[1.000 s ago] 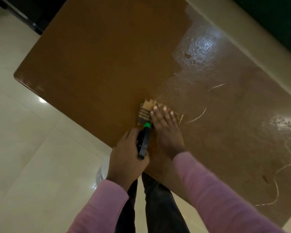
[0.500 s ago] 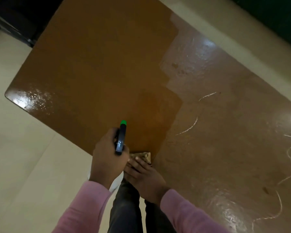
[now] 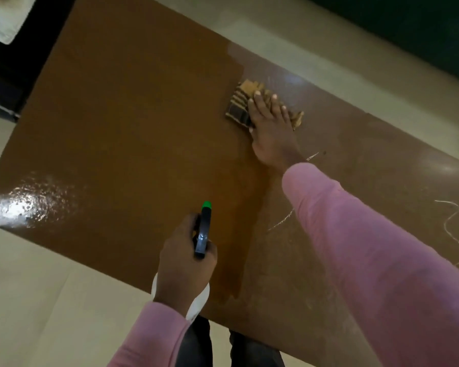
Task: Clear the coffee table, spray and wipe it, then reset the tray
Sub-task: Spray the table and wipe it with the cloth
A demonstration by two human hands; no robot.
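A person in pink sleeves leans over a brown table, seen from above, the right hand reaching across to its far part. That hand lies flat on a folded cloth, fingers straight and slightly spread, pressing it to the surface; nothing is curled round it. The cloth, tan with dark stripes, sits near the far edge of the table, just where the deeper orange-brown of the left part meets a greyer sheen on the right, and shows on both sides of the fingers. The left hand hangs above the near edge of the table and grips a bottle, fingers wrapped round the dark spray head, whose green nozzle points away from the person. The bottle's white body shows below the hand; whether a finger rests on the trigger cannot be told. A darker streak runs on the table from under the right wrist to the near edge. Thin pale lines curl across the right part of the surface, and a patch of glare lies on the near left corner. Pale floor surrounds the table, and dark trousers show at the bottom, between the sleeves.
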